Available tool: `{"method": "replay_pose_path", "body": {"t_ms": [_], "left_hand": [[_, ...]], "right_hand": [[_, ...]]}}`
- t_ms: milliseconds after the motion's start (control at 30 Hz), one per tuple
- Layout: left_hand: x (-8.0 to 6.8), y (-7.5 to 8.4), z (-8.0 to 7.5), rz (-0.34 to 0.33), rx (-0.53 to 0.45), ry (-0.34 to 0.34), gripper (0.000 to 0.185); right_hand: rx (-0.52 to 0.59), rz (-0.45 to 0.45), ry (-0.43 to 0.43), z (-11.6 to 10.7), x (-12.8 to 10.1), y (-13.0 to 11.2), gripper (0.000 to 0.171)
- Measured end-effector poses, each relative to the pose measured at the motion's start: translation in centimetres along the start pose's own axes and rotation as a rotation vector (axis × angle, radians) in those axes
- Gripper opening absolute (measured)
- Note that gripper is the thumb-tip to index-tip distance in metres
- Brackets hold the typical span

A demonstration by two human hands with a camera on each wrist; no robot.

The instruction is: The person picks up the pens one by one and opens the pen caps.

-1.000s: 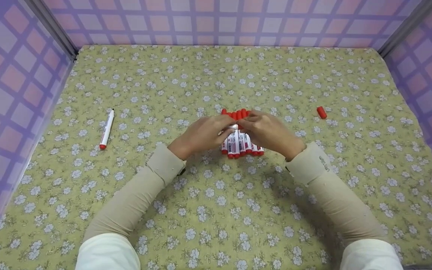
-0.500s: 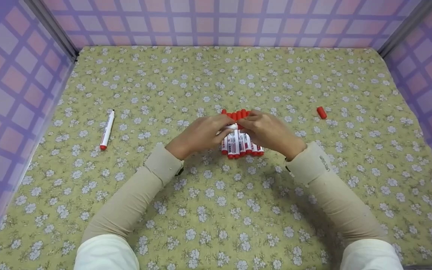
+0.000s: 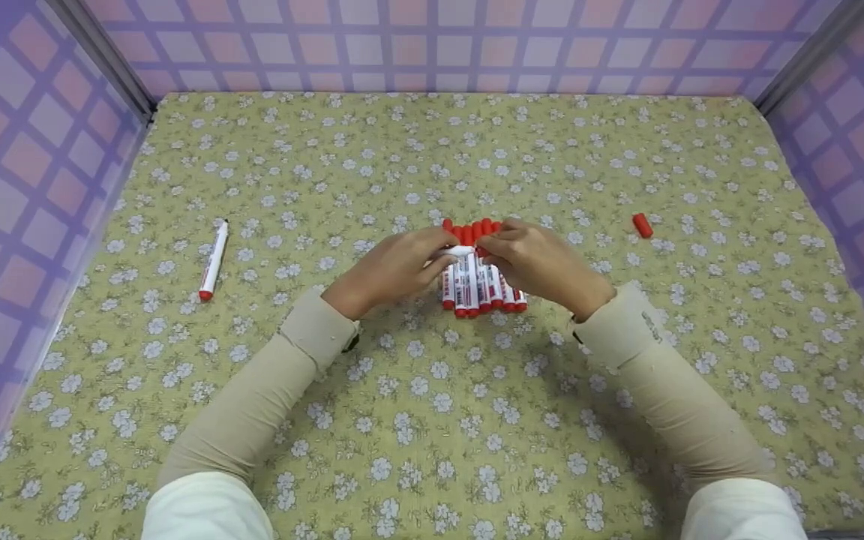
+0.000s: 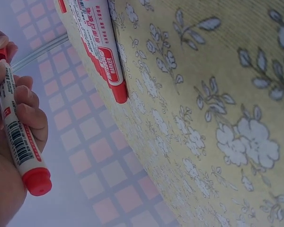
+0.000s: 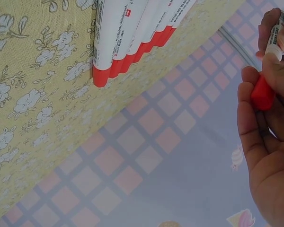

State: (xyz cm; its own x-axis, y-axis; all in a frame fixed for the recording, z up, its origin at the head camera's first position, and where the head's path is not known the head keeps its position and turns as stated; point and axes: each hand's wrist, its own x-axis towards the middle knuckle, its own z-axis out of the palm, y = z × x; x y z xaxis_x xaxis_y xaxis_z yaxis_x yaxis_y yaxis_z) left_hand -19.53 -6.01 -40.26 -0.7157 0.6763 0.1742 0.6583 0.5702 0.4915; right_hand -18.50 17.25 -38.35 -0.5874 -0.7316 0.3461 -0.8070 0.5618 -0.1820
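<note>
A floral cloth (image 3: 432, 420) covers the table, walled by purple checked panels (image 3: 19, 187). At its middle lies a row of markers (image 3: 481, 289), side by side, red caps pointing away from the person. Both hands meet just above that row. The left hand (image 3: 391, 268) curls its fingers round the barrel of one marker (image 4: 20, 137), which the left wrist view shows lifted clear of the cloth, its red end plug toward that camera. The right hand (image 3: 541, 262) pinches the red cap (image 5: 263, 93) at the marker's other end between thumb and fingers.

Judging by the grips, the step in hand is working the cap at the tip; whether it is going on or coming off I cannot tell. The next move calls for a straight push or pull along the barrel, left hand steady, kept above the row so as not to knock it.

Well apart lie a lone uncapped marker (image 3: 214, 259) at the left and a loose cap (image 3: 642, 225) at the right
</note>
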Motion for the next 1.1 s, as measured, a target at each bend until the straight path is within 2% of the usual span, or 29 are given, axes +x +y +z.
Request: {"method": "replay_pose_path", "body": {"t_ms": [367, 500, 700, 833, 1100], "left_hand": [[-0.7, -1.3, -0.6, -0.064, -0.061, 0.004, 0.028], [-0.9, -1.8, -0.7, -0.104, -0.121, 0.016, 0.031], [-1.4, -2.7, -1.2, -0.169, -0.232, 0.066, 0.028], [-1.8, -3.5, -1.7, -0.226, -0.292, 0.111, 0.029], [-3.1, -5.2, -2.8, -0.318, -0.345, 0.192, 0.033]], "right_hand": [[-0.012, -0.003, 0.013, 0.0, -0.1, 0.2, 0.012], [-0.005, 0.006, 0.008, 0.0, -0.1, 0.3, 0.013], [-0.005, 0.017, 0.000, -0.1, -0.3, 0.4, 0.015], [-0.012, 0.017, 0.014, -0.3, -0.4, 0.5, 0.010], [-0.005, 0.024, 0.021, -0.1, -0.7, 0.9, 0.007]]}}
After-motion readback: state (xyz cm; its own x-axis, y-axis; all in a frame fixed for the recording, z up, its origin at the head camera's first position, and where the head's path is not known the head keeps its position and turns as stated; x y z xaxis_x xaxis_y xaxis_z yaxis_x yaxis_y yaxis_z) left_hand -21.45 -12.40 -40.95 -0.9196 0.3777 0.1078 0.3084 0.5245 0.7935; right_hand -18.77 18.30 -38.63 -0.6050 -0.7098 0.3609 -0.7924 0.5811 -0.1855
